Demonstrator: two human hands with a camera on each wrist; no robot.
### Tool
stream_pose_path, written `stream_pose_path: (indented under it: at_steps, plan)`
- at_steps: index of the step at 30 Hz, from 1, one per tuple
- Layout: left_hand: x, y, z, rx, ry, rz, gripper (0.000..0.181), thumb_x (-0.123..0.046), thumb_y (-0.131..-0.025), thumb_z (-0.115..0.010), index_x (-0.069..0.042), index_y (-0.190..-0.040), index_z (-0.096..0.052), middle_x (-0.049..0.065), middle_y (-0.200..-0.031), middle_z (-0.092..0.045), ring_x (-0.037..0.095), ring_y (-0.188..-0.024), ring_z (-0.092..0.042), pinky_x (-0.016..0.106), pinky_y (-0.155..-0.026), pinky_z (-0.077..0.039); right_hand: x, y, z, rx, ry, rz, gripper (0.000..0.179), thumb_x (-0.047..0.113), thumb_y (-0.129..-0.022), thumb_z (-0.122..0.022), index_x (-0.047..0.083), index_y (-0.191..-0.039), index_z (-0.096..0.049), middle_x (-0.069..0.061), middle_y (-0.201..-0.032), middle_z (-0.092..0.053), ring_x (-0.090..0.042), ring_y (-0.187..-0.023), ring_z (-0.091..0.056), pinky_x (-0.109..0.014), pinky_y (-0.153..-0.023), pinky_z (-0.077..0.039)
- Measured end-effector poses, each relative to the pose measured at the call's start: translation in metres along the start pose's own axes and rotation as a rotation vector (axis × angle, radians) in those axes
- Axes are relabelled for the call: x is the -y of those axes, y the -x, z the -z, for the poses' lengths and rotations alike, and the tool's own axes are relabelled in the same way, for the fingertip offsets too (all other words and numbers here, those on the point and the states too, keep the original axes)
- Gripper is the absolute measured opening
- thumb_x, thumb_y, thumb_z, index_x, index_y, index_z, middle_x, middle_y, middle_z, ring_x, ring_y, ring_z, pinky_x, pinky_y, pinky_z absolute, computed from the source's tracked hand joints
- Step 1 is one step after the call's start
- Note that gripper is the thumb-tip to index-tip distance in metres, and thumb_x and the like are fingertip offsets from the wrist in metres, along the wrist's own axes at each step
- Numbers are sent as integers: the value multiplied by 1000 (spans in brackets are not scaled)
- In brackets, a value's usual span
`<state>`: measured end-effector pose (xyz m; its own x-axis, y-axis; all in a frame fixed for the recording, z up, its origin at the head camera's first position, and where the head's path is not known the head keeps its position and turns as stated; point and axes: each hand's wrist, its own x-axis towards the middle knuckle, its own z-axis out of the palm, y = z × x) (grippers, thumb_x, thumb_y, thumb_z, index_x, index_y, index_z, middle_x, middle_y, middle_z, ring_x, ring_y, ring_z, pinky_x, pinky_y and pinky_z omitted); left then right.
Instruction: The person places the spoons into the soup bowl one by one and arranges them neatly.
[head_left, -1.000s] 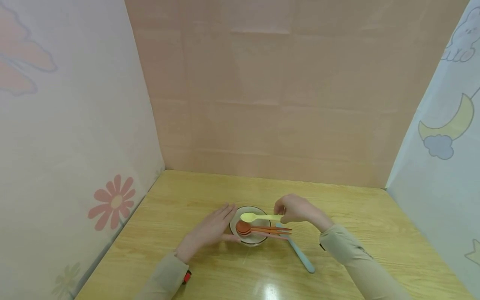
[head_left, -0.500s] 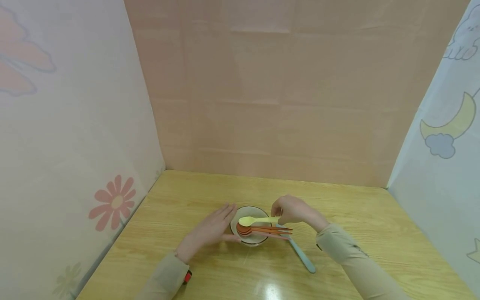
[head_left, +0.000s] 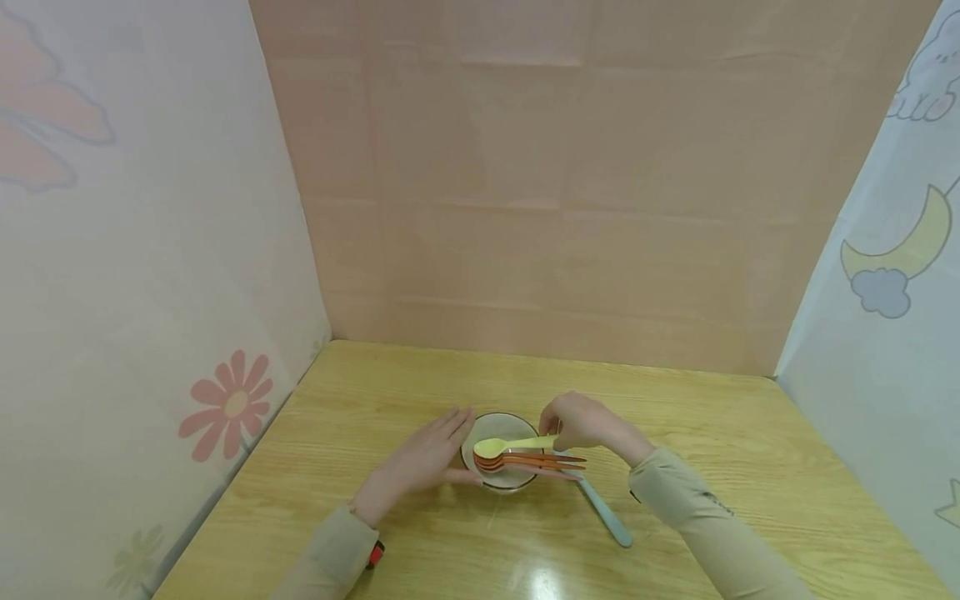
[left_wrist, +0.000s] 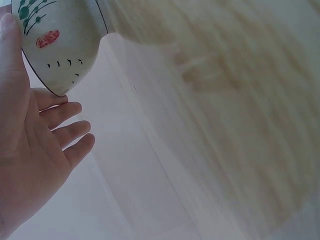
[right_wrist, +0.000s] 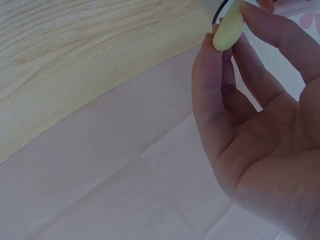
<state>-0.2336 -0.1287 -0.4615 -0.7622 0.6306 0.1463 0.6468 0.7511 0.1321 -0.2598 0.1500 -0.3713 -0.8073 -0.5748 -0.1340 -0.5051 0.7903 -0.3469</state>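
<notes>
A white bowl (head_left: 480, 425) with a dark rim stands on the table; the left wrist view shows green and red painting on the bowl's outside (left_wrist: 70, 40). My left hand (head_left: 420, 458) rests against its left side, fingers fairly straight and thumb spread apart along the rim. With thumb and fingers, my right hand (head_left: 588, 421) pinches the handle of a yellow spoon (head_left: 491, 448). The handle end (right_wrist: 231, 30) shows in the right wrist view. The spoon's head lies over several orange-red spoons (head_left: 540, 458) in the bowl. A pink handle (head_left: 551, 472) sticks out beside them.
A light blue spoon or handle (head_left: 603, 512) slants across the wooden table (head_left: 405, 550) right of the bowl, its upper end partly hidden. Patterned white walls stand left (head_left: 187, 250) and right (head_left: 900, 375), a pinkish-brown sheet (head_left: 540, 208) behind.
My right hand has moved slightly left and lowered the yellow spoon, whose head now lies over the orange-red spoons' heads. My left hand and the bowl stay nearly in place.
</notes>
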Motion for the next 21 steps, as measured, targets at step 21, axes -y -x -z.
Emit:
stream_pose_path:
  at_steps: [21]
  plan:
    - [2,-1,-3,-6,10,-4,100,-68,-88,-53,3,-154,-29,20,-161,-31,38,-149,-32,49,-119,-37,-4,2,0,-4,-34,37,21,-7,-74,-71,5,-91,-74,-4,-89,-73,-10,-79,-62,-23,-67,-54]
